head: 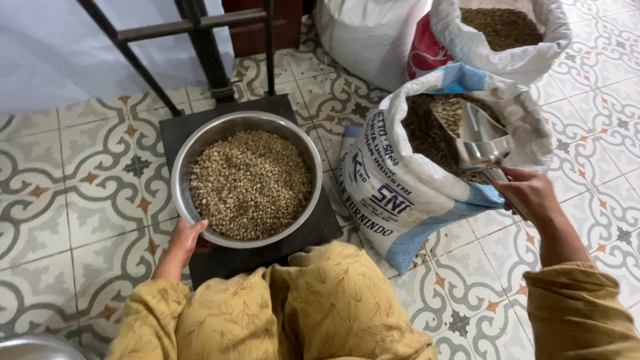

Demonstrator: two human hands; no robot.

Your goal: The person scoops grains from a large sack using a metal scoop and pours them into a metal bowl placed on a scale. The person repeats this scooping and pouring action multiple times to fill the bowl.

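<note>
Down on the patterned tile floor [80, 193], a round steel bowl [193, 150] sits on the dark platform of a weighing scale [177, 130], filled nearly level with pale green-brown beans [251, 184]. The left hand [185, 240] rests at the bowl's near rim, fingers curled against its edge and touching the metal. Just right of the scale stands an open white woven sack with blue trim [393, 193], its mouth rolled back over more of the same beans. The right hand [530, 193] is closed around the handle of a shiny metal scoop [483, 143], whose open end lies inside the sack's mouth, tilted down onto the beans. Behind it, a second white sack [507, 50] stands open with darker beans showing, and a closed white sack [367, 33] is beside that. The scale's black metal post [207, 53] rises at the far edge of the platform. Mustard-yellow patterned cloth [313, 307] covers the person's knees and both sleeves.
</note>
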